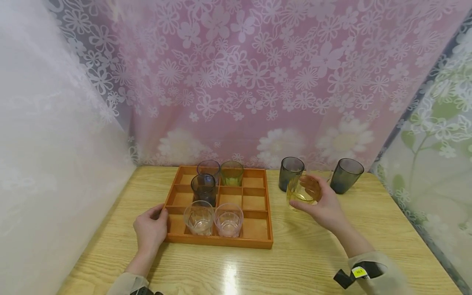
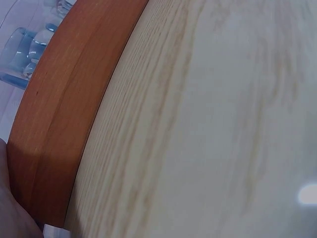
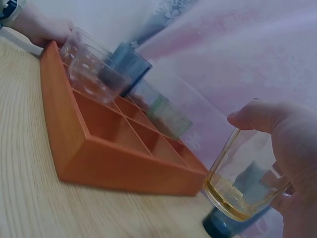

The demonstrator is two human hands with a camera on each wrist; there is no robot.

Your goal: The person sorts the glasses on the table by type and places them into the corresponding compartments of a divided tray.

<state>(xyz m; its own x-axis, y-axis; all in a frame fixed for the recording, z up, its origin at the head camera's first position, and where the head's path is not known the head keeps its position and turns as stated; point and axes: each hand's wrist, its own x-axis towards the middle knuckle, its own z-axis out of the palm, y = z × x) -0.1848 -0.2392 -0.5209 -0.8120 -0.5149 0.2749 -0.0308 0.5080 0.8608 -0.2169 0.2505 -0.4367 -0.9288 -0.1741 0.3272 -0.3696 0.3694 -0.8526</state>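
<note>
My right hand point(image 1: 324, 205) holds a yellow-tinted glass point(image 1: 300, 196) between thumb and fingers, to the right of a divided wooden tray point(image 1: 221, 241). Whether the glass touches the table is unclear. At the tray's front left corner, my left hand point(image 1: 151, 227) grips the side wall. Inside the tray, a clear glass point(image 1: 199, 219) and a pinkish clear glass point(image 1: 228, 221) stand side by side in the front row. A dark tumbler point(image 1: 203, 188) is behind them, with a bluish glass point(image 1: 208, 167) and a green glass point(image 1: 232, 174) in the back row.
Behind my right hand stand two dark grey tumblers, one on the left point(image 1: 291, 174) and one on the right point(image 1: 346, 176), with a faint clear glass point(image 1: 318, 168) between them, partly hidden. Flowered curtains point(image 1: 258, 82) enclose the wooden table point(image 1: 206, 270) at the back and sides.
</note>
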